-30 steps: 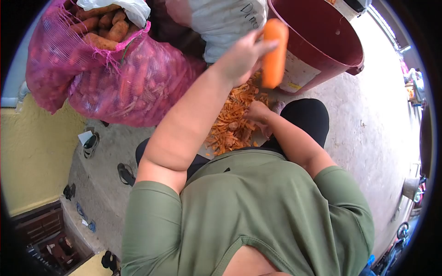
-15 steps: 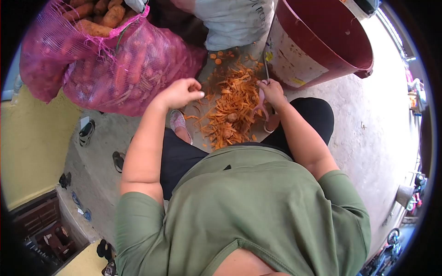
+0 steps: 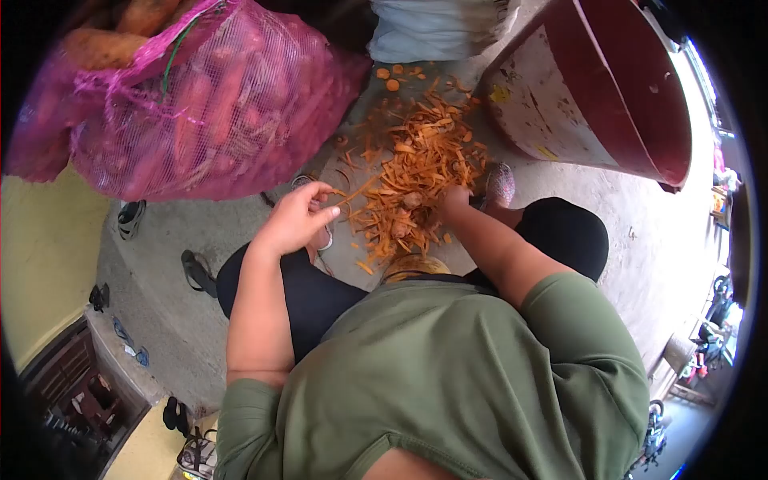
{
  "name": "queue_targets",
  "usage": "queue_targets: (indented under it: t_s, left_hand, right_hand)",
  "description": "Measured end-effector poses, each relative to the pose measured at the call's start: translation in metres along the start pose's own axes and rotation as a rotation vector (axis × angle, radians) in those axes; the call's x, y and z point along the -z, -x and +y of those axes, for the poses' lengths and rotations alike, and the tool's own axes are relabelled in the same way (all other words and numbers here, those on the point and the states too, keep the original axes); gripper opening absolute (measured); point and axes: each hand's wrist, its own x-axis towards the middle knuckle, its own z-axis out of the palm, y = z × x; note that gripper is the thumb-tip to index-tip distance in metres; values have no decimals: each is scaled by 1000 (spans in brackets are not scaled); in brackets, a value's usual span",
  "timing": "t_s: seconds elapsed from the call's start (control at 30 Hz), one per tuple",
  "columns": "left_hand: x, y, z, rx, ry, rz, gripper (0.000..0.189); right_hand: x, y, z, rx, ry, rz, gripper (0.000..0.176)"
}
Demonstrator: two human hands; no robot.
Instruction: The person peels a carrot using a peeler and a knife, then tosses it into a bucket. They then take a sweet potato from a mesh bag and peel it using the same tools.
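Note:
A heap of orange carrot peelings [image 3: 428, 152] lies on the floor between my feet. My left hand [image 3: 298, 220] hovers at the heap's left side, fingers curled and thumb held apart from them. Thin orange strips show by its fingertips, seemingly on the floor behind. Bent down at the heap's right edge, my right hand [image 3: 456, 200] has its fingers hidden, so what it holds cannot be seen. Two rounded brownish-orange pieces, perhaps carrots, sit among the peelings near it; one piece [image 3: 413, 200] lies just left of that hand.
A pink mesh sack [image 3: 232, 112] full of carrots bulges at the upper left. To the upper right stands a large dark red bucket [image 3: 552, 96]. A white sack [image 3: 436, 32] is at the back, with several carrot slices [image 3: 392, 85] before it. Footwear [image 3: 196, 272] lies at left.
My right hand has dropped from beside the bucket into the heap's edge, and the pink peeler it held is out of sight. My left hand has moved slightly down and left. The view has shifted.

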Motion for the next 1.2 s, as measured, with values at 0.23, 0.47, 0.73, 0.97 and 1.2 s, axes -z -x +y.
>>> queue_targets:
  t_s: [0.23,0.47,0.73,0.97,1.2]
  left_hand:
    - [15,-15,10,-110,-117,52,43]
    - [17,-23,-1,-112,-110,54,43]
    - [1,-26,-13,-30,-112,-13,43]
    - [2,-26,1,-103,-135,11,43]
    - [9,-25,1,-32,-177,-2,45]
  right_hand:
    - [-28,-64,-11,6,17,-92,34]
    - [-34,-98,-42,-193,0,-7,25]
    - [-8,-75,-34,164,413,-94,28]
    - [16,-67,-22,303,494,-193,39]
    - [-18,-80,-43,239,324,-172,39]
